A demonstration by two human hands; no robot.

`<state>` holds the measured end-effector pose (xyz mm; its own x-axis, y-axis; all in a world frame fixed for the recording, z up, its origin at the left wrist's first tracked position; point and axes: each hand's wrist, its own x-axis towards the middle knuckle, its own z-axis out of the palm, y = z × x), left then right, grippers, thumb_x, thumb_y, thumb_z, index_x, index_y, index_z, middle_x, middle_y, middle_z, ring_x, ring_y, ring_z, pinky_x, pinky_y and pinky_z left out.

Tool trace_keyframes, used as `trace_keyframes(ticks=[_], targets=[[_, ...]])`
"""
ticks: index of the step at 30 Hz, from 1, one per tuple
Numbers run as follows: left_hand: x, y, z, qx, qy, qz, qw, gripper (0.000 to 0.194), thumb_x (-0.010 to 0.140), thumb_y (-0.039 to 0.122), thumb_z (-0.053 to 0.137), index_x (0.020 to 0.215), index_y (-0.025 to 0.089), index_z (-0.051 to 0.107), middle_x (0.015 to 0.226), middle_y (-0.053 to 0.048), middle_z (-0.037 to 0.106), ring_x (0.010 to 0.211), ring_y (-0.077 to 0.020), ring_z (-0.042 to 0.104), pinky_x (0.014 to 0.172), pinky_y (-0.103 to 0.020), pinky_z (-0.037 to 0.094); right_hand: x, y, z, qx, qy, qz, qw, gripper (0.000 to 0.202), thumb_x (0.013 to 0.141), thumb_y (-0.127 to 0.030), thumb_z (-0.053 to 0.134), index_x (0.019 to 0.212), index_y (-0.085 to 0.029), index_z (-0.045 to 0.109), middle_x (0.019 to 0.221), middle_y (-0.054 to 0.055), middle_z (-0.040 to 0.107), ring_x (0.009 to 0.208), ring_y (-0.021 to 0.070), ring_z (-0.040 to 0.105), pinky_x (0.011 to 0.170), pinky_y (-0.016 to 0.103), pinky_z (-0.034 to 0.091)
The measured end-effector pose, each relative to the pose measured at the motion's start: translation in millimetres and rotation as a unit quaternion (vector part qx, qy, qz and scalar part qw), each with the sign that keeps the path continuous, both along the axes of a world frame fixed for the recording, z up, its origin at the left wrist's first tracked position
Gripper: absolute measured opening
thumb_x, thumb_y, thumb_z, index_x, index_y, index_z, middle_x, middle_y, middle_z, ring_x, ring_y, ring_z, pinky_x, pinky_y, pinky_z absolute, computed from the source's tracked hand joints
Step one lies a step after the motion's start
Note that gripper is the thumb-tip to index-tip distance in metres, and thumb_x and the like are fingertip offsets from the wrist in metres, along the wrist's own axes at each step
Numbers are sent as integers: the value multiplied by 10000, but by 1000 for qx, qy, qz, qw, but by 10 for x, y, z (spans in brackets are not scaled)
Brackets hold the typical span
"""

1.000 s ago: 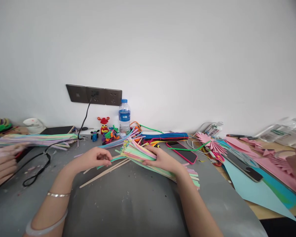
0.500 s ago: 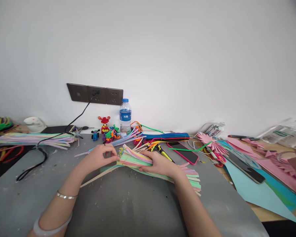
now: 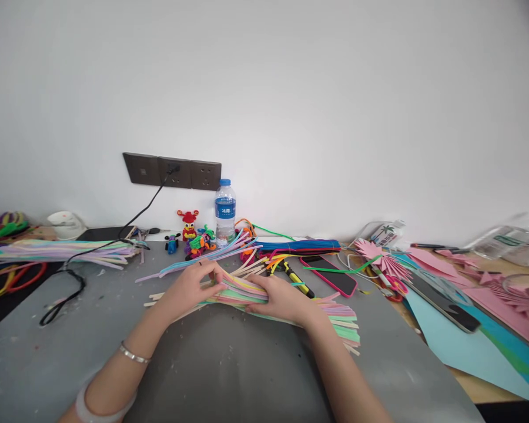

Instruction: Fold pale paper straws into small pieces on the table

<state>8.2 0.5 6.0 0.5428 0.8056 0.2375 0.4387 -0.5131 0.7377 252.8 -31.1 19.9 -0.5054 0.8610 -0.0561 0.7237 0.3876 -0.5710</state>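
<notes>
Both hands grip one pastel strip bundle (image 3: 247,291) mid grey mat (image 3: 229,376); bare mat toward near edge, clutter behind & at both sides. Left hand (image 3: 189,289) curled round bundle's left end, right hand (image 3: 280,298) wrapped over its middle, forearms angled inward.

We are bringing our left hand (image 3: 189,289) in from the side and closing it around the bundle of pastel paper strips (image 3: 247,289), now gripped in both hands and lying flatter, while a co-worker's hands are leaving the left edge.

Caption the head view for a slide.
Both hands, left and right, grip a bundle of pastel strips on a grey table.
</notes>
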Motion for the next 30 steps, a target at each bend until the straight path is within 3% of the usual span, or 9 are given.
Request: trace_keyframes(ticks=[7, 14, 16, 19, 21, 24, 26, 28, 30], targets=[[-34, 10, 58, 9, -79, 36, 996, 190, 834, 343, 592, 710, 203, 553, 800, -40, 642, 831, -210, 589, 783, -346, 470, 11, -8, 8, -4, 21, 2, 1000, 463, 764, -383, 668, 1209, -279, 593, 1088, 32, 701, 941, 252, 647, 746, 281, 456], [-407, 226, 108, 37, -252, 192, 948, 213, 744, 318, 706, 832, 206, 548, 799, 1, 627, 789, -160, 600, 770, -295, 492, 60, 13, 1, -26, 32, -1, 999, 506, 757, -408, 671, 1233, -262, 579, 1148, 41, 678, 968, 258, 637, 776, 295, 463], [-591, 314, 118, 66, -337, 267, 901, 263, 694, 291, 744, 830, 203, 538, 810, 14, 625, 779, -141, 595, 761, -275, 492, 75, 20, -7, -27, 34, 1, 999, 512, 762, -414, 666, 1242, -260, 573, 1171, 42, 668, 982, 256, 633, 781, 295, 464], [-862, 436, 140, 117, -450, 389, 796, 286, 648, 223, 760, 781, 176, 511, 756, 36, 575, 689, -91, 536, 642, -207, 449, 88, 27, -16, -19, 37, 7, 999, 503, 757, -401, 678, 1229, -259, 576, 1158, 37, 671, 978, 246, 631, 800, 295, 461], [-969, 481, 165, 91, -487, 454, 740, 295, 635, 184, 752, 772, 165, 492, 692, 62, 512, 583, -55, 457, 542, -175, 381, 92, 29, -19, -15, 33, 8, 999, 482, 751, -400, 684, 1200, -250, 589, 1125, 38, 680, 956, 244, 633, 792, 294, 461], [-990, 470, 221, -13, -532, 461, 710, 249, 674, 121, 703, 799, 171, 493, 691, 73, 502, 564, -47, 456, 538, -176, 371, 97, 28, -20, -17, 29, 7, 999, 459, 757, -417, 675, 1176, -247, 597, 1131, 41, 677, 959, 245, 632, 787, 293, 460], [-989, 432, 260, -50, -602, 451, 657, 243, 682, 61, 654, 808, 178, 482, 700, 84, 511, 544, -37, 459, 541, -187, 367, 101, 27, -19, -20, 29, 6, 999, 456, 766, -434, 665, 1179, -254, 593, 1156, 37, 670, 980, 247, 629, 789, 292, 459], [-1039, 403, 284, -32, -672, 450, 588, 275, 659, 1, 605, 796, 181, 449, 680, 103, 494, 519, -26, 456, 529, -189, 344, 104, 26, -17, -23, 28, 4, 999, 465, 766, -447, 664, 1186, -262, 590, 1165, 33, 666, 992, 250, 627, 787, 291, 459], [-1132, 402, 282, -38, -699, 444, 559, 281, 652, -5, 573, 769, 181, 398, 638, 116, 452, 493, -18, 439, 529, -191, 333, 107, 26, -12, -23, 24, 6, 999, 478, 760, -445, 672, 1195, -265, 588, 1162, 31, 667, 995, 253, 627, 797, 293, 456]])
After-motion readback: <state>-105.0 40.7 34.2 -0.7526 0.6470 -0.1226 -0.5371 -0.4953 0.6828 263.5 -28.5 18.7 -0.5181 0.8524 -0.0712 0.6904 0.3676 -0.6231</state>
